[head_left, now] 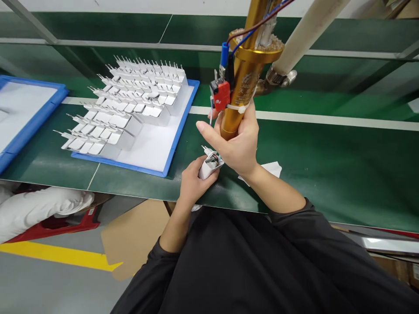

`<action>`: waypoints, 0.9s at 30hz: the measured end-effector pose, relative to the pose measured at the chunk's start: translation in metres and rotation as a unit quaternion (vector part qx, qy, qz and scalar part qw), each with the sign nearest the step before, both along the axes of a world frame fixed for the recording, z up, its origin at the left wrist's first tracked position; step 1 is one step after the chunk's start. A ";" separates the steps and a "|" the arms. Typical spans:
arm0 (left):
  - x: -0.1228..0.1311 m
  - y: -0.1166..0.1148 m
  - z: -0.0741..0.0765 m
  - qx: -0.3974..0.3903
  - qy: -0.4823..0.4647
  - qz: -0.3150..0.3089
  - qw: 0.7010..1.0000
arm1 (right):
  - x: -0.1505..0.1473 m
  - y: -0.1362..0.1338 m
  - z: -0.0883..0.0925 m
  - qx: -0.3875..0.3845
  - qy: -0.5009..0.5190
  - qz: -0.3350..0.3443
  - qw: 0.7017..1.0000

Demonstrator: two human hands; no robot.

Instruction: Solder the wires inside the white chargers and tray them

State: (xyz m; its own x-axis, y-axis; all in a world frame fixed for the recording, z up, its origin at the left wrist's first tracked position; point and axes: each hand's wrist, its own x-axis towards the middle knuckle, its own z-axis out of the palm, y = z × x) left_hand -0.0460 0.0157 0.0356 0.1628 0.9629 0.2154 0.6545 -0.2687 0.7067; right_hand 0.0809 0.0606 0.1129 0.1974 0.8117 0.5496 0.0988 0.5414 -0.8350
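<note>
My left hand (195, 179), near the front of the green bench, is closed around a white charger housing (207, 170). Its top is open, showing wires and small parts inside, and a pin-like piece pokes out at its upper left. Just above it, my right hand (240, 144) grips the lower end of a gold cylindrical tool (242, 87). A red microswitch (221, 95) is strapped to the tool's side, with blue and dark wires running up from it. The tool's bottom tip is partly hidden by my thumb and palm.
Left of my hands, a blue-rimmed tray (168, 163) carries rows of similar white housings (131, 104). Another blue-rimmed tray (32, 124) lies farther left. A pale hose (304, 37) joins the tool. White paper (274, 168) lies by my right forearm. A person's white sleeve (42, 209) shows at left.
</note>
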 end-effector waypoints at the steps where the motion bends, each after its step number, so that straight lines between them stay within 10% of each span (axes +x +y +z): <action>1: 0.000 0.000 0.002 0.002 0.000 0.000 1.000 | 0.000 0.000 -0.001 0.006 -0.005 0.000 1.000; 27: 0.002 -0.001 0.010 -0.010 -0.006 -0.002 1.000 | 0.002 -0.002 -0.003 0.036 -0.027 0.012 0.999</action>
State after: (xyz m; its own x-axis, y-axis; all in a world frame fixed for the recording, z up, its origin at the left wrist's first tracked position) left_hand -0.0443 0.0148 0.0458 0.1646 0.9665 0.1971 0.6455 -0.2566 0.7193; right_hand 0.0829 0.0591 0.1096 0.1472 0.7735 0.6165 0.1280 0.6032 -0.7873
